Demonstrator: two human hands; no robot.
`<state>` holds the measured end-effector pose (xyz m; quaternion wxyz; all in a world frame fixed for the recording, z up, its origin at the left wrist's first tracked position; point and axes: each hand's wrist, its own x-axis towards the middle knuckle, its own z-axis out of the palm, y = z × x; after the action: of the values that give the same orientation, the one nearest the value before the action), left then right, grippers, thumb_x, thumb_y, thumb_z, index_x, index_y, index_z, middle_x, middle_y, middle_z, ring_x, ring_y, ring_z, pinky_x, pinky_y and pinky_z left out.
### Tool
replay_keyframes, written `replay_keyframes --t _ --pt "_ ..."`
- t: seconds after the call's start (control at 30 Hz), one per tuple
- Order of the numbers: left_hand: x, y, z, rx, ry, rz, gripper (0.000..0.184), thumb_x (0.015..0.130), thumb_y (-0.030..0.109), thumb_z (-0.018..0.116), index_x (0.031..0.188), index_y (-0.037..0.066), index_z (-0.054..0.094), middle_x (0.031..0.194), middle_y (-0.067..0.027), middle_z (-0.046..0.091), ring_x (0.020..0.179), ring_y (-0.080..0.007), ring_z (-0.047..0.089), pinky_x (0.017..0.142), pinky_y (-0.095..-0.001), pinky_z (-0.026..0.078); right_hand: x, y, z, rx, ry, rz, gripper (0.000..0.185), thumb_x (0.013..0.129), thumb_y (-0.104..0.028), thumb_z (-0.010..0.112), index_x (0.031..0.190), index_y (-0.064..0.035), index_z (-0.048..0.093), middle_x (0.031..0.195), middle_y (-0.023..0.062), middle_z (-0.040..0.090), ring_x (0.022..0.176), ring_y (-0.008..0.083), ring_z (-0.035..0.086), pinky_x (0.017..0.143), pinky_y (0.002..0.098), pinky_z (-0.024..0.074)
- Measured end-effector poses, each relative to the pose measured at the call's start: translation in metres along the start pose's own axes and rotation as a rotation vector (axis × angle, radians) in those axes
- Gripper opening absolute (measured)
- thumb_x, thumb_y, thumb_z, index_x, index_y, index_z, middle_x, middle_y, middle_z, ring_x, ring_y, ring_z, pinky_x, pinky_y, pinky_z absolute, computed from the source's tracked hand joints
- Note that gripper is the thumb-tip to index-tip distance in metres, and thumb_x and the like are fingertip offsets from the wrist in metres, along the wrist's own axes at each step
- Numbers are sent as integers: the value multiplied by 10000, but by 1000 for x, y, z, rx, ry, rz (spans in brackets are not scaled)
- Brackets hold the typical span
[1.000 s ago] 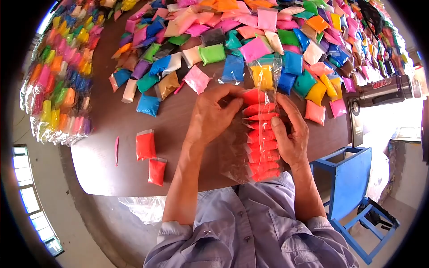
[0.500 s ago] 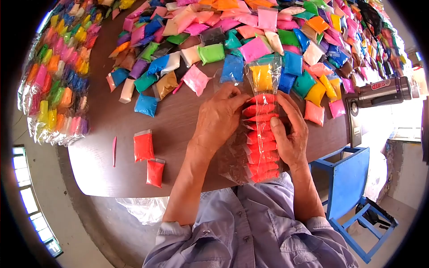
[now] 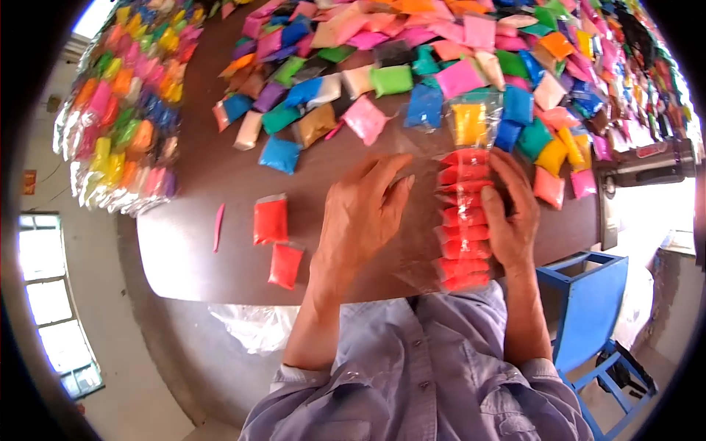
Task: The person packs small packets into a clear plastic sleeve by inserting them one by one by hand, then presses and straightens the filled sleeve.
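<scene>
A clear plastic sleeve holds a column of several red packets [image 3: 465,234] near the table's front edge. My right hand [image 3: 515,213] grips its right side, thumb on the packets and fingers behind. My left hand [image 3: 364,209] hovers left of the sleeve with thumb and fingers apart and nothing between them. A yellow packet [image 3: 469,123] shows at the sleeve's top end. Two loose red packets, an upper one [image 3: 271,220] and a lower one [image 3: 285,265], lie to the left of my left hand. Farther left is a thin pink stick [image 3: 218,228].
A heap of coloured packets [image 3: 390,79] covers the back of the table [image 3: 198,253]. Filled clear sleeves [image 3: 125,125] lie at the left. A metal flask [image 3: 647,165] is at the right, above a blue stool [image 3: 588,301].
My left hand has come away from the sleeve's upper left edge, and its fingers have parted. The whole view has shifted, so the table sits farther right. My right hand keeps its hold.
</scene>
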<state>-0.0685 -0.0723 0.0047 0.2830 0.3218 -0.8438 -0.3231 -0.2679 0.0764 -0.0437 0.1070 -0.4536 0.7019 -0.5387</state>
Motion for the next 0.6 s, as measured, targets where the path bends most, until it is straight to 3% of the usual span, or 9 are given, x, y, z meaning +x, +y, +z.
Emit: replay_keyframes --t 0.17,0.2,0.37,0.53,0.6 --pt "-73 8 -64 245 164 -306 133 922 47 815 1050 44 775 1051 -118 775 824 -276 772 691 -372 624 -1 2 0 5 -6 -5 423 1011 -73 689 1431 -20 694 1508 169 649 1400 285 613 1177 377 463" --pt "-90 4 -77 315 209 -346 128 923 14 807 1049 18 785 946 -109 758 733 -171 684 633 -306 535 -1 3 0 9 -6 -17 419 1015 -76 690 1431 -21 694 1507 167 650 1398 282 614 1177 378 465" --pt "-143 -14 -110 557 193 -609 122 911 130 826 991 68 757 987 -101 776 702 -244 720 645 -380 565 -2 6 2 6 -3 -18 405 1032 -83 685 1434 -36 694 1504 158 653 1395 277 614 1178 377 468" --pt "-147 -26 -105 330 184 -684 340 859 96 857 1174 61 735 960 -85 758 643 -187 648 670 -351 548 -5 10 1 16 -2 -14 402 1041 -91 693 1439 -36 688 1500 154 653 1393 274 610 1168 374 475" --pt "-147 -24 -104 250 160 -693 345 846 78 862 1163 39 733 920 -70 728 639 -156 621 650 -331 533 -4 8 1 24 7 -25 396 1041 -88 691 1433 -32 689 1493 157 655 1387 276 614 1165 375 476"
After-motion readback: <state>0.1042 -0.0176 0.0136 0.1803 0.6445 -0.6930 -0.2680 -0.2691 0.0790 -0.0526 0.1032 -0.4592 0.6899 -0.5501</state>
